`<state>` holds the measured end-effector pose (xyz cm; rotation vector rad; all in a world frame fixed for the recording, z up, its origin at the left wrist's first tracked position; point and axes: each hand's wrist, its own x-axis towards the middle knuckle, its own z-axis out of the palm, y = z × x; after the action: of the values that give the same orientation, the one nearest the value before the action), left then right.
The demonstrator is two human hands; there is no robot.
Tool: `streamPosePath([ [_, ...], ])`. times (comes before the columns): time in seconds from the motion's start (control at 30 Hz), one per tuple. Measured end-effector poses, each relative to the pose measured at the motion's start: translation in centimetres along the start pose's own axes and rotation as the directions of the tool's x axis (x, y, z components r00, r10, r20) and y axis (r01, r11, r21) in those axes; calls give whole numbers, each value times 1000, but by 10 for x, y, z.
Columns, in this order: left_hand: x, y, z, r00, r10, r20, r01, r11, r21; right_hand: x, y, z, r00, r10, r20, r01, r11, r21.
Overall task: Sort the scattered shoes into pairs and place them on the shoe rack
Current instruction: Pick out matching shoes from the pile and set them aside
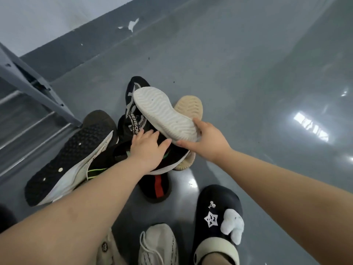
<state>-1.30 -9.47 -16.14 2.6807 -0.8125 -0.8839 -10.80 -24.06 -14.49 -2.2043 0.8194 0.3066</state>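
A heap of shoes lies on the grey floor. My right hand (pixel 209 139) grips the heel of a shoe turned over to show its white wavy sole (pixel 162 111). My left hand (pixel 148 148) rests with spread fingers on a black knit shoe (pixel 166 161) just below it. Under the white sole sit a black sneaker with white lettering (pixel 132 109) and a beige-soled shoe (pixel 190 106). A large black-soled running shoe (pixel 70 159) lies on its side at the left. A black shoe with a red stripe (pixel 157 185) lies under my left forearm.
The grey metal shoe rack (pixel 32 83) with rod shelves stands at the left by the wall. Near the bottom edge are a cream laced sneaker (pixel 158 243), another pale shoe (pixel 107 247) and a black clog with white charms (pixel 217 213). The floor to the right is bare and glossy.
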Motion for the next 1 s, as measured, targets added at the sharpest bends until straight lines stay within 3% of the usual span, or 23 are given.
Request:
streamPosePath([
  [0.1, 1, 0, 2, 997, -58, -41, 44, 960, -275, -12, -1, 4, 997, 48, -57, -35, 977, 208],
  [0.17, -7, 0, 1, 995, -75, -62, 31, 852, -523, -25, 2, 10, 993, 90, -71, -58, 929, 365],
  [0.27, -30, 9, 0, 992, -71, -100, -33, 630, -776, -50, 3, 19, 983, 137, -119, -44, 816, 577],
  [0.33, -44, 20, 1, 995, -48, -86, -60, 401, -914, -64, 1, 24, 976, 148, -160, 1, 730, 684],
  [0.4, -54, 31, -3, 997, -39, -65, -55, 211, -976, -73, -4, 25, 975, 137, -175, 38, 672, 740],
  [0.47, -60, 38, -10, 998, -31, -47, -43, 107, -993, -78, -13, 21, 973, 130, -190, 65, 637, 768],
  [0.67, -83, 41, -52, 997, -43, -60, -60, 7, -998, -90, -48, 5, 988, 61, -142, 70, 642, 764],
  [0.8, -119, 25, -82, 990, -118, -76, -86, -81, -993, -109, -90, -2, 998, -45, 40, -3, 618, 786],
  [1.0, -197, -11, -132, 943, -274, -186, -208, -53, -977, -154, -176, -13, 930, -162, 331, -88, 774, 626],
])
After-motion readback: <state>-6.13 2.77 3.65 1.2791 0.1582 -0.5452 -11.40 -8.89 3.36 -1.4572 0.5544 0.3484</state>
